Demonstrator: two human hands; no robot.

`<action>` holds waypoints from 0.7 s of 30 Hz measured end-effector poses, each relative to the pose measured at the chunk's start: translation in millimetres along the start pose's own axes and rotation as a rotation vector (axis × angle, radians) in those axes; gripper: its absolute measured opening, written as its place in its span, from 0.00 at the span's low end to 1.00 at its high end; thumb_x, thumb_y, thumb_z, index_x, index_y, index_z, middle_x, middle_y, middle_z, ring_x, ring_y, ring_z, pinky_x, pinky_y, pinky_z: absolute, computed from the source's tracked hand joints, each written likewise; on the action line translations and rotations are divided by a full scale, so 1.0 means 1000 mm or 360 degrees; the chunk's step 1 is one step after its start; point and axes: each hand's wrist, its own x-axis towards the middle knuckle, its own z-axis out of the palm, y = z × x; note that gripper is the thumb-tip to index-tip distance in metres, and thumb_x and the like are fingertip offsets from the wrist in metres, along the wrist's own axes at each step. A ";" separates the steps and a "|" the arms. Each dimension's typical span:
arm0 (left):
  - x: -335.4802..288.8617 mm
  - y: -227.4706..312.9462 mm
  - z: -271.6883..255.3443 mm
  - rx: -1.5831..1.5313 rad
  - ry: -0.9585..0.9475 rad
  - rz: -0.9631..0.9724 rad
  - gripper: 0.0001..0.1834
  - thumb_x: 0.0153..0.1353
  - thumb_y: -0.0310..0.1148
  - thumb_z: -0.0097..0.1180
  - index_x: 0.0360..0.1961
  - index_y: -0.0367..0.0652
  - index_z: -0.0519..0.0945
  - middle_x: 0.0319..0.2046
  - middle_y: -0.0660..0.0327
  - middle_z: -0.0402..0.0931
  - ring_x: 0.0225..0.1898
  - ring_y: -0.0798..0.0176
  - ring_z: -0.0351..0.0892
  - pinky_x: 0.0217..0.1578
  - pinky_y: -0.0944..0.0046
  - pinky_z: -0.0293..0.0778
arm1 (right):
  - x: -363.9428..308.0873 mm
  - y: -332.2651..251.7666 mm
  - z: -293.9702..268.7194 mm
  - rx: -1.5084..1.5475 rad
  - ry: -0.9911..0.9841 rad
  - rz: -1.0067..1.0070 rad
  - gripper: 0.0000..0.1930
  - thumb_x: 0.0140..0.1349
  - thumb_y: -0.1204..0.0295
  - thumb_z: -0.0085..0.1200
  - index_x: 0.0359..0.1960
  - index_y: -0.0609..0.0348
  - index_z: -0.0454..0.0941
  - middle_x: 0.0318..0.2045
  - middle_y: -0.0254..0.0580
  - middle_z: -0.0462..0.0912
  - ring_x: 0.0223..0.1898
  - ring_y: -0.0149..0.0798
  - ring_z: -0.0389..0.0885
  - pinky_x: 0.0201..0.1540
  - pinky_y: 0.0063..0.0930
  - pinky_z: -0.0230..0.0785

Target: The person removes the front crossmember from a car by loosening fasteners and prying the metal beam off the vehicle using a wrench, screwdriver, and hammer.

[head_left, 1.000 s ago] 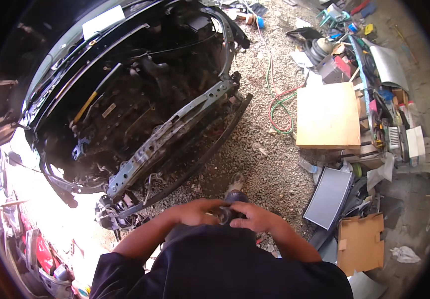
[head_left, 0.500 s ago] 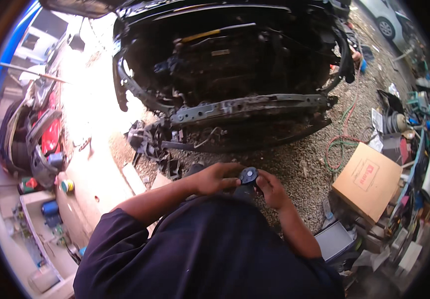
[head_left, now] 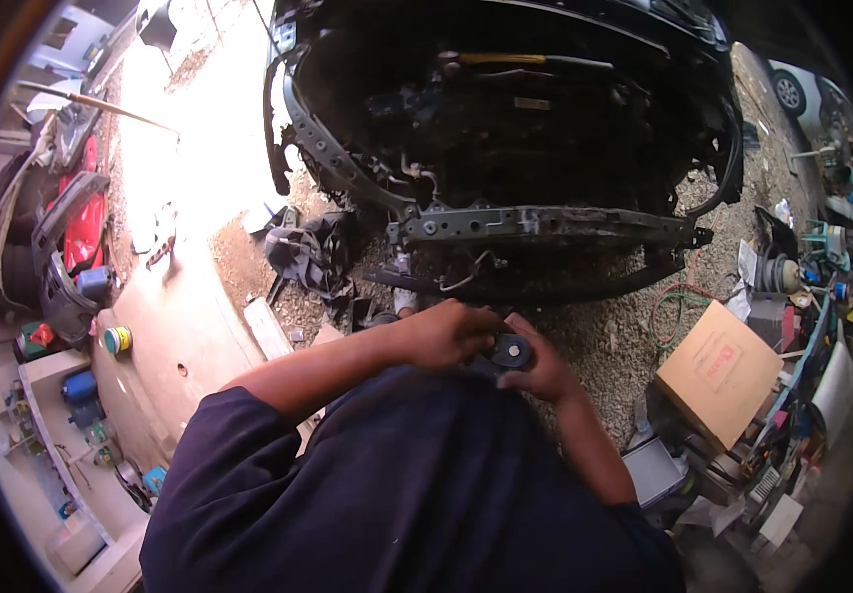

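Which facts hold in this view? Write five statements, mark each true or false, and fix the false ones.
1. The right grip holds a dark round part. True.
2. The left grip is far from that part. False: the left grip is right beside it.
3. A partly yellow rod shows in the engine bay. True.
4. The cardboard box is at the picture's left. False: the box is at its right.
5. A car wheel shows at upper right. True.

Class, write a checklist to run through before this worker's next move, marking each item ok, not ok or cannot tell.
1. Right hand grips the small dark part: ok.
2. Left hand grips it too: cannot tell; its fingers are close beside it.
3. Hands gloved: not ok, both bare.
4. Yellow-and-grey rod out of the engine bay: not ok.
5. Cardboard box apart from both hands: ok.
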 end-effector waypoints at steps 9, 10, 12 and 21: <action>-0.055 -0.065 -0.086 0.0048 -0.0059 0.0000 0.27 0.64 0.43 0.69 0.63 0.46 0.84 0.48 0.47 0.89 0.52 0.41 0.88 0.54 0.48 0.80 | 0.137 -0.035 0.076 -0.0781 -0.0392 0.0020 0.20 0.51 0.68 0.73 0.45 0.56 0.85 0.47 0.46 0.78 0.53 0.56 0.76 0.58 0.46 0.72; -0.056 -0.069 -0.097 0.0070 -0.0140 0.0011 0.28 0.63 0.43 0.71 0.63 0.45 0.83 0.48 0.47 0.89 0.52 0.44 0.89 0.56 0.50 0.80 | 0.143 -0.036 0.086 -0.0781 -0.0396 0.0040 0.20 0.51 0.68 0.73 0.45 0.56 0.85 0.47 0.46 0.78 0.53 0.56 0.76 0.58 0.46 0.72; -0.057 -0.070 -0.107 0.0083 -0.0236 0.0020 0.29 0.63 0.43 0.72 0.63 0.44 0.83 0.49 0.47 0.89 0.51 0.47 0.90 0.57 0.52 0.80 | 0.153 -0.036 0.110 -0.0289 -0.0154 -0.0331 0.10 0.58 0.68 0.66 0.40 0.58 0.84 0.40 0.46 0.80 0.46 0.56 0.78 0.52 0.46 0.73; -0.052 -0.116 -0.074 0.0183 0.0527 -0.0266 0.30 0.61 0.48 0.76 0.59 0.45 0.84 0.45 0.46 0.89 0.47 0.44 0.90 0.52 0.50 0.82 | 0.177 0.020 0.126 -0.0704 0.0466 -0.0268 0.07 0.60 0.72 0.66 0.36 0.62 0.83 0.33 0.45 0.79 0.40 0.55 0.80 0.43 0.44 0.75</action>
